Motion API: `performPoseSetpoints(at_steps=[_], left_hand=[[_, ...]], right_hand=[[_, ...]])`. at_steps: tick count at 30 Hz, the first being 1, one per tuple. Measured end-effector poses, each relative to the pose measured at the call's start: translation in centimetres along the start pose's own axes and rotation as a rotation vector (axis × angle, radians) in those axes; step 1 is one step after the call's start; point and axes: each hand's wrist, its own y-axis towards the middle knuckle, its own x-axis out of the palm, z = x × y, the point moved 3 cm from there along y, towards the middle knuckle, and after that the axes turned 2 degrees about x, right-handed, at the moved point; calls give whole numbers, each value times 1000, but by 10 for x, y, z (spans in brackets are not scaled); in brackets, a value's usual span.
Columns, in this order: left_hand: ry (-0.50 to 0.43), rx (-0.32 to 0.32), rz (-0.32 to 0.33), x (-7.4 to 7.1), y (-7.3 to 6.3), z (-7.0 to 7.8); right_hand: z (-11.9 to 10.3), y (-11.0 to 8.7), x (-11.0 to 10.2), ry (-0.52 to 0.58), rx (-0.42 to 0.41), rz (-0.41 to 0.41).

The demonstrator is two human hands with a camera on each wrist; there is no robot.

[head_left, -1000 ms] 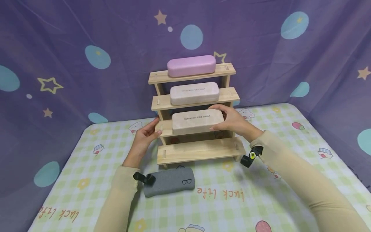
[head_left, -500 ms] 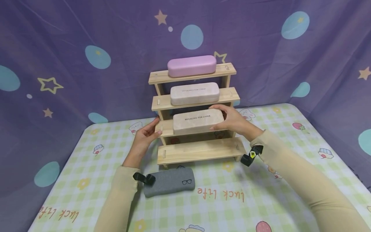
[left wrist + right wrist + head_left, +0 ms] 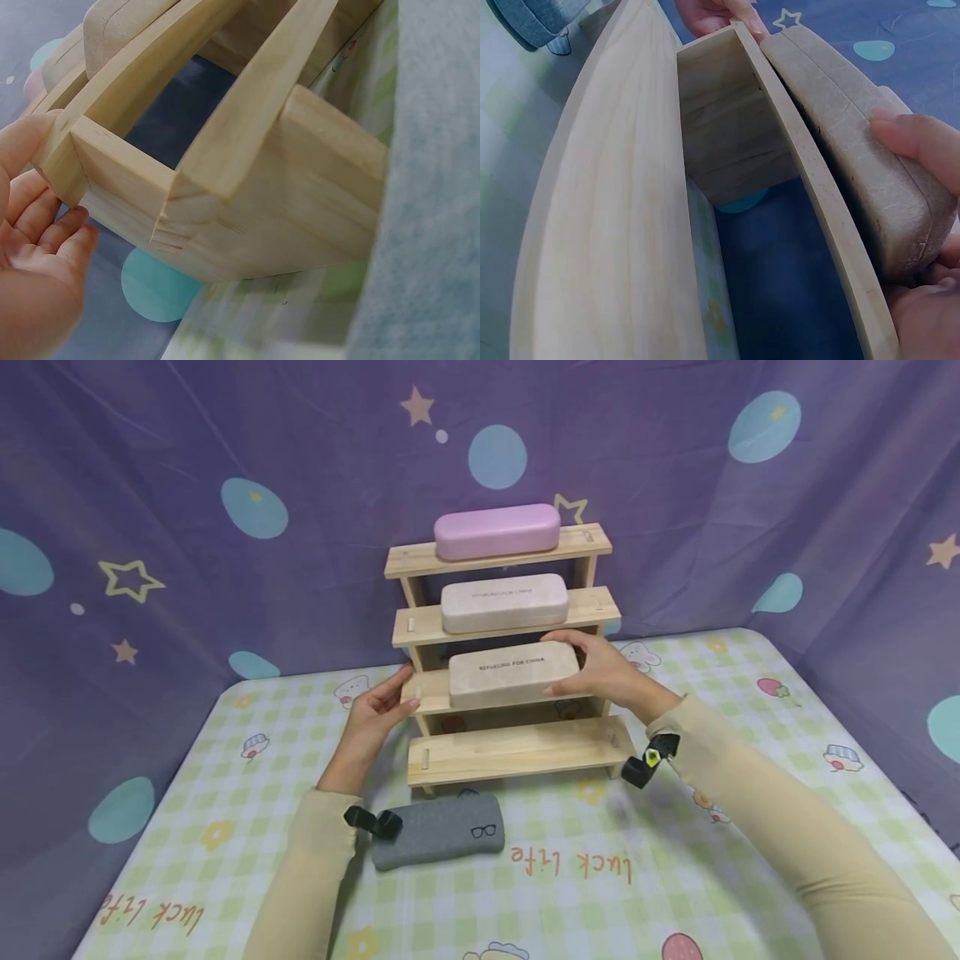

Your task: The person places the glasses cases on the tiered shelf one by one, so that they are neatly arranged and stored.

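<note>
A beige glasses case (image 3: 512, 674) lettered "REFUELING FOR CHINA" sits on the third step down of a wooden four-step display rack (image 3: 517, 750). My right hand (image 3: 600, 670) holds the case by its right end, thumb in front and fingers behind. In the right wrist view the thumb lies across the leathery case (image 3: 840, 120) beside the board's edge. At the rack's left side, my left hand (image 3: 372, 714) grips the end of that same step. The left wrist view has its thumb on top of the board (image 3: 69, 139) and the fingers below.
Higher up, a pink glasses case (image 3: 497, 532) lies on the top step and a paler case (image 3: 504, 603) on the second. A grey glasses case (image 3: 441, 832) rests on the checked tablecloth (image 3: 570, 902) before the rack. A purple curtain (image 3: 337, 435) hangs close behind.
The beige case has slid very slightly to the right along its step. Both hands keep nearly the same place and grip.
</note>
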Motion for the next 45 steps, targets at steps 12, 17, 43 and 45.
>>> performPoseSetpoints(at_steps=[12,17,43,45], left_hand=[[0,8,-1,-1,-1,-2],[1,9,2,-1,-1,-3],[-5,-8,0,1,-1,1],[-4,-8,3,1,0,0]], right_hand=[[-1,1,1,-26,-14,-23],[-1,1,1,-9,-15,-33],[-3,0,1,-114,-26,-37],[-2,-1,1,-102,-42,-42]])
